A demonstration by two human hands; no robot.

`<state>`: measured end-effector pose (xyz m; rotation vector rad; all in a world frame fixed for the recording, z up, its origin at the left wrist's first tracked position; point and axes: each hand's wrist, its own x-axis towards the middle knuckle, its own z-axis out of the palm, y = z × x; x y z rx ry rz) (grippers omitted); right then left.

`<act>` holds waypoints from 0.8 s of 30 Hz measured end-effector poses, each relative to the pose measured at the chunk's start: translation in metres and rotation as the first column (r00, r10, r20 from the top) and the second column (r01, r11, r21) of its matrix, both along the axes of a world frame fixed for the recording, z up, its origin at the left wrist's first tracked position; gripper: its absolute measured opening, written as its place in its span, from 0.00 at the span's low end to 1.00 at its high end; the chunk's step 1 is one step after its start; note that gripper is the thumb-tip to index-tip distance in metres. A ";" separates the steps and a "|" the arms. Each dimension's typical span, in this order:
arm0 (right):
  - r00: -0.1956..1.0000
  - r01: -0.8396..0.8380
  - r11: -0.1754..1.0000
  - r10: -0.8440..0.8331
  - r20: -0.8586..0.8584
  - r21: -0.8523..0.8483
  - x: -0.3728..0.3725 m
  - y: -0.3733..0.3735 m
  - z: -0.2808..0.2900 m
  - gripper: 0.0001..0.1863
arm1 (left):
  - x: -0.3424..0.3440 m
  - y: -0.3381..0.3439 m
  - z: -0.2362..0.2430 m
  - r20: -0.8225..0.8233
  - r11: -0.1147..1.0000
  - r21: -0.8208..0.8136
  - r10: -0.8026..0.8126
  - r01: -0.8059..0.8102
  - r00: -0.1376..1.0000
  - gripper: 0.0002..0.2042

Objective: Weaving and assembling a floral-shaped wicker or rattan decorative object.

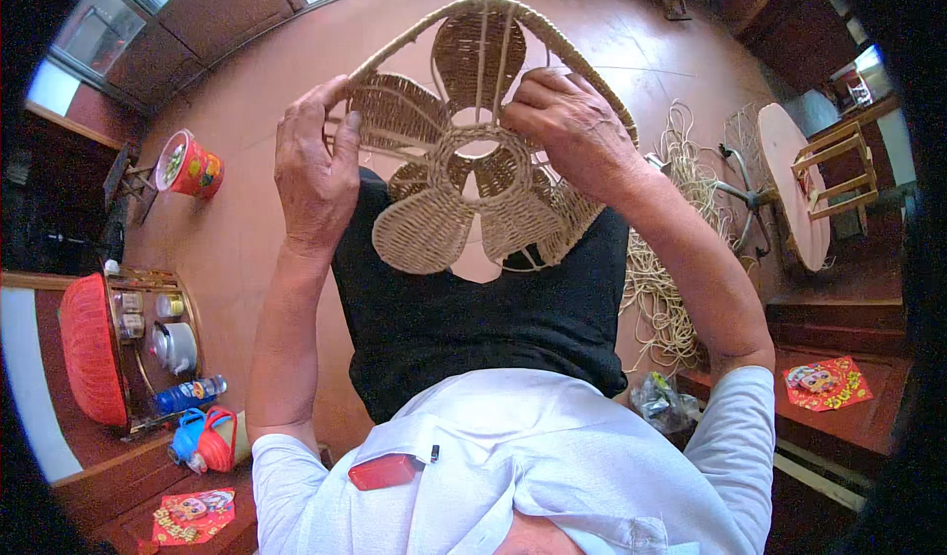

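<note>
Your left hand (321,165) pinches the woven flower frame (424,231); your right hand (570,126), fingers curled, grips its spokes (482,72) (uneven pulling could warp it).

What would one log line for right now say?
left hand: holds woven petal piece, left side | right hand: on it, upper right of centre ring | below: black trousers | nearby, right: cord heap
</note>
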<state>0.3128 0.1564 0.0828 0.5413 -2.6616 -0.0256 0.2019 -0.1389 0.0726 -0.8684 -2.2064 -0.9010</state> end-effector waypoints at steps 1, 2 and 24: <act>0.998 0.028 0.998 -0.024 0.053 -0.063 0.001 0.002 0.000 0.14 | -0.004 -0.002 -0.001 0.004 1.000 0.000 -0.004 0.004 1.000 0.14; 0.999 0.004 0.996 0.000 0.038 -0.086 0.001 0.004 -0.002 0.13 | -0.007 -0.005 -0.002 0.031 1.000 -0.005 -0.015 0.015 0.999 0.14; 0.984 -0.123 0.988 0.134 -0.116 0.095 0.000 -0.027 0.003 0.10 | -0.062 0.042 0.051 0.072 0.862 -0.497 -0.076 0.101 0.995 0.12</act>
